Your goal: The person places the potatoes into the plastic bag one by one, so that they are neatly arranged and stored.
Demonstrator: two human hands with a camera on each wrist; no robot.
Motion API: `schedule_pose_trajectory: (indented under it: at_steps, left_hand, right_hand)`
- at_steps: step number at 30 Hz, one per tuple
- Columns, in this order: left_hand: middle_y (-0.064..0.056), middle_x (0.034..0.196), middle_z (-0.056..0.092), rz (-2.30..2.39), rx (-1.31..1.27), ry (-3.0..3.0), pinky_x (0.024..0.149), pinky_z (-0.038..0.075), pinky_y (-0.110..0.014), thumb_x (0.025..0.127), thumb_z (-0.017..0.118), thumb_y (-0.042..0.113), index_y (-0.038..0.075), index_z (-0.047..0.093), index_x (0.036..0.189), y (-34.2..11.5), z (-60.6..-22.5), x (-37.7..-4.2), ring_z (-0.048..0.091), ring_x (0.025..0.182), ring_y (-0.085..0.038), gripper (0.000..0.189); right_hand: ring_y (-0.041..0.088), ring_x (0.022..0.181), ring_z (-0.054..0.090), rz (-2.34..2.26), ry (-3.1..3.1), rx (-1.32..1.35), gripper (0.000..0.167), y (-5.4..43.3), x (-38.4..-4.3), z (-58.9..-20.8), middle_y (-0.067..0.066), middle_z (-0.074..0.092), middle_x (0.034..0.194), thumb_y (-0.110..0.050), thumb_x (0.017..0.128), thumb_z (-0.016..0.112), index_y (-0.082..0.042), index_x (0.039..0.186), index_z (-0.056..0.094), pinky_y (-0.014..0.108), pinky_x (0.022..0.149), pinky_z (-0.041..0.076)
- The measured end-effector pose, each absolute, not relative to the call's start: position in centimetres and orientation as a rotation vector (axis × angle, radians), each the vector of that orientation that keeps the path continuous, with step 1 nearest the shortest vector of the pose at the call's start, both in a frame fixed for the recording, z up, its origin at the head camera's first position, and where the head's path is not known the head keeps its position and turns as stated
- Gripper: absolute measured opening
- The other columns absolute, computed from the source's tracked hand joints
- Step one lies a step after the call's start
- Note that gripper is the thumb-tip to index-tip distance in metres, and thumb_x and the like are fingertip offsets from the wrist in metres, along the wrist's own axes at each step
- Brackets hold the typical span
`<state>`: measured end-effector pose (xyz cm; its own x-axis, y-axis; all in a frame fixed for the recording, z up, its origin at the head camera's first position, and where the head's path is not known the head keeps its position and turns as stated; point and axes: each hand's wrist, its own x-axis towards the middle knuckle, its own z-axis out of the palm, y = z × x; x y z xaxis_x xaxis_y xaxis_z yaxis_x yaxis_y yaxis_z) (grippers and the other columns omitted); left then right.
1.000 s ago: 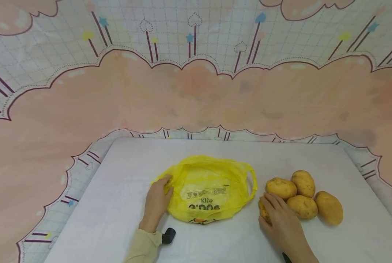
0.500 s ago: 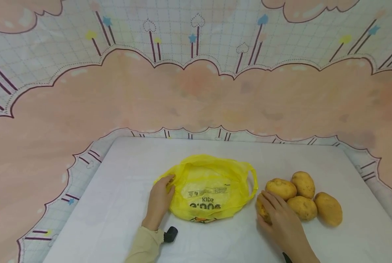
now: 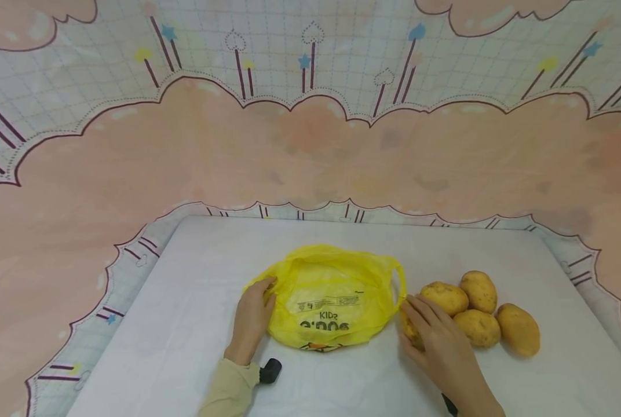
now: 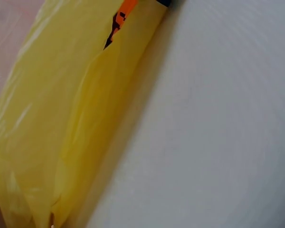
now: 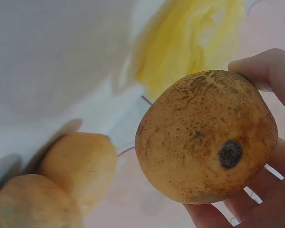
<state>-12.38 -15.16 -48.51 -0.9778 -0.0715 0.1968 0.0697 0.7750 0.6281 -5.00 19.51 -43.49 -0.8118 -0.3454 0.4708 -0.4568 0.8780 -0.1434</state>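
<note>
A yellow plastic bag with dark print lies on the white table, its mouth spread wide. At its left edge my left hand holds the plastic between thumb and fingers. The left wrist view shows the side of the bag, with the fingers out of sight. My right hand grips a potato just right of the bag, near its right handle loop. In the right wrist view, thumb and fingers wrap that potato, whose brown skin has a dark spot.
Several more potatoes sit grouped to the right of my right hand on the white table. A black device is strapped at my left wrist. A patterned cloth backdrop rises behind the table.
My right hand has moved a little left with the potato, away from the other potatoes and closer to the bag's handle. The left hand stays at the bag's left edge.
</note>
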Motion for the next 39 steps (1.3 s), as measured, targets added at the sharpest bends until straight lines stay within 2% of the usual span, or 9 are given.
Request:
schedule_pose_trajectory:
  at_steps: [25,39]
  left_hand:
    - [-0.021,0.127,0.064,-0.964,-0.03,-2.772,0.104,0.047,-0.051,0.091,0.067,-0.001,-0.003,0.061,0.129,-15.2,-48.2,-12.2,0.059,0.119,-0.039,0.038]
    - [-0.02,0.126,0.064,-0.974,-0.038,-2.77,0.102,0.048,-0.05,0.092,0.065,-0.001,-0.002,0.06,0.13,-15.2,-48.1,-12.0,0.059,0.118,-0.038,0.038]
  right_hand:
    - [0.032,0.124,0.056,0.379,-2.517,0.676,0.055,17.2,-5.5,-40.9,0.015,0.062,0.133,-0.016,0.072,0.082,-0.002,0.123,0.066,0.049,0.099,0.053]
    - [0.031,0.123,0.057,0.394,-2.472,0.79,0.057,15.2,-7.0,-41.7,0.014,0.064,0.129,-0.013,0.07,0.083,-0.004,0.124,0.066,0.046,0.099,0.053]
